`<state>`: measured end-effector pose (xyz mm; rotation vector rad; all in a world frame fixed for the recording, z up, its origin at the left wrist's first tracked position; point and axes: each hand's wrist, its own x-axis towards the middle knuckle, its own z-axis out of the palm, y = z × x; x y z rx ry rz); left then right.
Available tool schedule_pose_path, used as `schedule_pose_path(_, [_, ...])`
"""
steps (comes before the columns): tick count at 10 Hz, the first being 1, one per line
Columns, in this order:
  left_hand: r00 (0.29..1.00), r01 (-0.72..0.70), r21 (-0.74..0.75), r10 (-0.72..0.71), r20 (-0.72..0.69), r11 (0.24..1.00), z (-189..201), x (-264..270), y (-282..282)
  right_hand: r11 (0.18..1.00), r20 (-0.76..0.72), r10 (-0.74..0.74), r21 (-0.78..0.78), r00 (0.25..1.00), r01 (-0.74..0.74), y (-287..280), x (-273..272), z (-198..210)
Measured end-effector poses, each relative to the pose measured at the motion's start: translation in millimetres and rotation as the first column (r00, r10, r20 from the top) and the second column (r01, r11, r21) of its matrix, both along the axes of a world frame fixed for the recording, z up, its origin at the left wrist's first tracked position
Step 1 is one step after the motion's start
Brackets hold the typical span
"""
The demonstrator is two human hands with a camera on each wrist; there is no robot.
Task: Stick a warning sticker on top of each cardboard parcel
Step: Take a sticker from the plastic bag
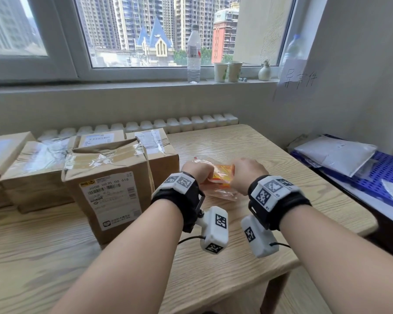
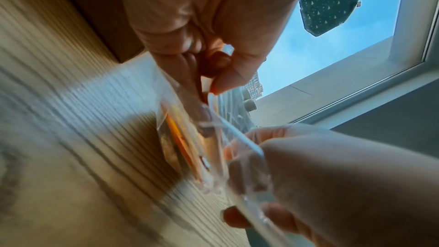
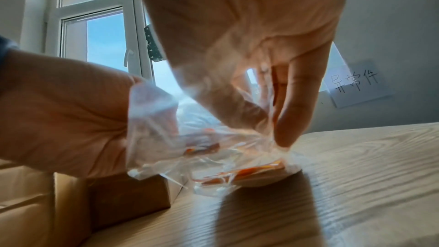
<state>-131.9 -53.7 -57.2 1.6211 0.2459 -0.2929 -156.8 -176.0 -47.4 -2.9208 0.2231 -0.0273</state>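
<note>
A clear plastic bag [image 1: 221,188] of orange and yellow warning stickers [image 3: 251,173] lies on the wooden table [image 1: 259,146], right of the parcels. My left hand [image 1: 196,172] pinches the bag's left edge between thumb and finger [image 2: 222,84]. On the bag's right side my right hand [image 1: 245,174] grips the plastic, its fingers [image 3: 291,119] wrapped in the film just above the stickers. Several taped cardboard parcels stand at the left. The nearest parcel [image 1: 109,177] has a crumpled top and a white label on its front. I see no warning sticker on their tops.
More parcels [image 1: 36,168] sit behind and left of the near one. On the windowsill stand a water bottle [image 1: 193,53], two paper cups [image 1: 227,71] and a small vase [image 1: 264,72]. A blue crate [image 1: 377,175] holding white mail bags is right of the table.
</note>
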Motion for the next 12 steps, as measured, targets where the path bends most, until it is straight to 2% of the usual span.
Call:
schedule_pose_path(1, [1.000,-0.003,0.032,0.002,0.022,0.999,-8.6,3.4,5.7,1.000,0.038,0.014,-0.002,0.999,-0.014,-0.1,0.0,0.6])
schedule_pose_path(3, [0.984,0.161,0.083,-0.154,-0.084,0.983,-2.6,-4.8,6.4,0.996,0.109,0.085,-0.033,0.990,-0.081,9.9,2.6,-0.2])
schedule_pose_path(4, [0.974,0.212,0.081,-0.204,-0.099,0.974,-11.1,7.3,6.1,1.000,0.160,-0.009,0.025,0.987,0.005,7.8,8.5,-2.5])
schedule_pose_path(5, [0.962,0.270,0.132,-0.262,-0.071,0.954,5.9,-7.6,9.5,0.986,0.184,-0.104,0.146,0.977,0.077,3.9,11.0,-2.7])
schedule_pose_path(6, [0.964,0.266,0.184,-0.260,-0.057,0.946,0.5,-1.1,10.5,0.987,0.177,-0.043,0.157,0.983,0.015,5.2,10.9,-2.3])
schedule_pose_path(7, [0.983,0.182,0.211,-0.171,-0.071,0.960,-7.3,4.1,12.7,0.980,0.145,0.043,0.187,0.989,-0.070,5.1,10.6,-1.0])
schedule_pose_path(8, [0.998,0.043,0.267,-0.052,0.026,0.963,-16.4,14.3,13.2,0.966,0.141,0.064,0.241,0.988,-0.097,5.1,11.5,0.5])
schedule_pose_path(9, [0.993,0.061,0.311,-0.088,0.073,0.949,-15.7,17.0,9.6,0.968,0.142,0.065,0.230,0.988,-0.097,5.6,13.7,0.3])
schedule_pose_path(10, [0.984,0.135,0.327,-0.166,0.069,0.935,-11.3,15.3,4.9,0.985,0.150,0.063,0.150,0.987,-0.085,4.5,18.6,-1.8])
schedule_pose_path(11, [0.974,0.173,0.411,-0.218,0.066,0.895,-10.8,17.4,6.1,0.990,0.211,-0.040,0.139,0.977,0.010,2.8,22.6,-3.6])
schedule_pose_path(12, [0.963,0.172,0.486,-0.250,0.100,0.857,-8.9,18.8,7.0,0.972,0.216,-0.152,0.211,0.964,0.106,1.6,24.4,-4.2])
